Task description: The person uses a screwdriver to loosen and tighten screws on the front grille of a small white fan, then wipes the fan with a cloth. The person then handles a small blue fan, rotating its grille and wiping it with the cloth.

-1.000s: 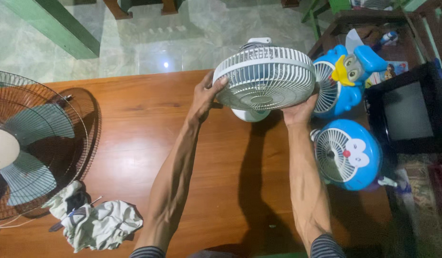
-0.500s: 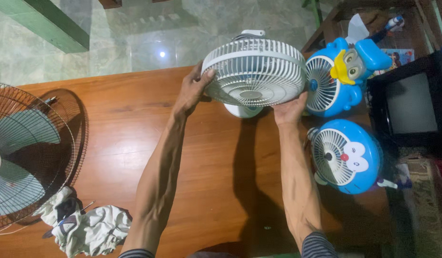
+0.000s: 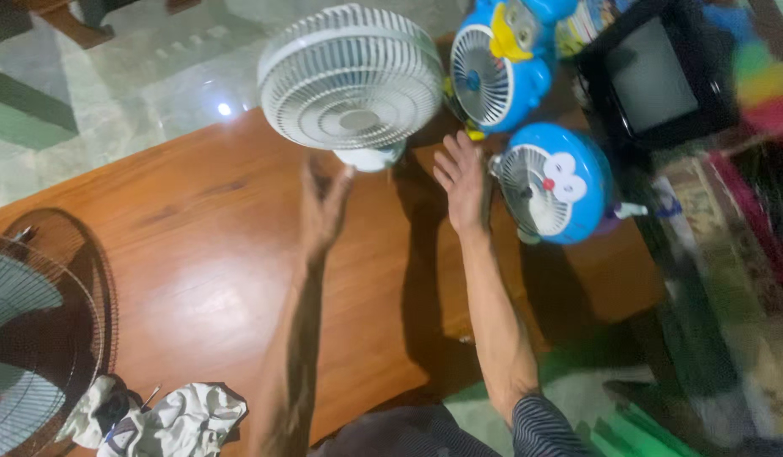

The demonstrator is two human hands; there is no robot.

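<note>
A white table fan (image 3: 351,80) with a round grille stands on the far edge of the brown wooden table (image 3: 205,279). My left hand (image 3: 324,207) hovers open just below its base, fingers spread, holding nothing. My right hand (image 3: 461,179) is open too, lying between the white fan and a round blue cartoon-cat fan (image 3: 554,184) on its right. Neither hand touches the white fan.
A blue penguin-shaped fan (image 3: 499,63) stands behind the cat fan. A small black television (image 3: 653,80) sits at the right. A large dark fan grille (image 3: 32,338) lies at the left edge, with crumpled rags (image 3: 167,419) and a screwdriver beside it. Tiled floor lies beyond the table.
Both hands have let go of the white fan and drawn back toward me, open. The fan now stands on its own at the table's far edge. My view has swung right.
</note>
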